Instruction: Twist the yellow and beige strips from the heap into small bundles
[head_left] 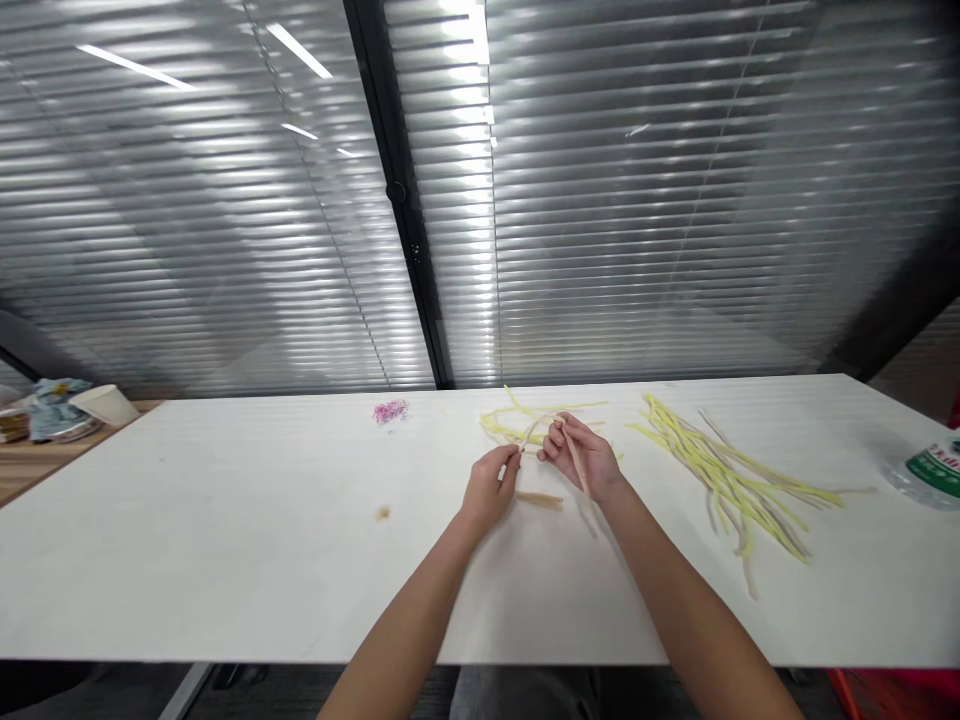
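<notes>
Head view looks down on a white table (225,560) with both bare forearms reaching forward to its middle. Taking the small tan bundle (538,499) lying flat on the table as the landmark: the left hand (491,487) sits just to its left, almost touching its near end, fingers curled narrow with thumb and forefinger pinched on one end of a thin tan strip (531,432). The right hand (581,458) is just above and to the right of the bundle, fingers likewise closed around that strip and a second tan strip (577,465) that crosses its palm. The pinched strip rises from the left fingertips up and to the right towards the right fingertips; the second one has its long axis pointing from the right fingertips back towards the wrist.

The bundle's long axis lies left to right, between the two hands and slightly nearer the left one.

Beyond the bundle, directly behind both hands, lies a loose yellow tangle (517,420) of similar strips. Well to the right of the bundle a larger heap of yellow and tan strips (724,475) fans out diagonally. Far right of it, at the table edge, lies a clear bottle (926,470) with a green label. Behind and left of the bundle sits a small pink clump (390,411); nearer left, a small brown spot (383,513). Far left, on a wooden surface, stands a paper cup (109,403).
</notes>
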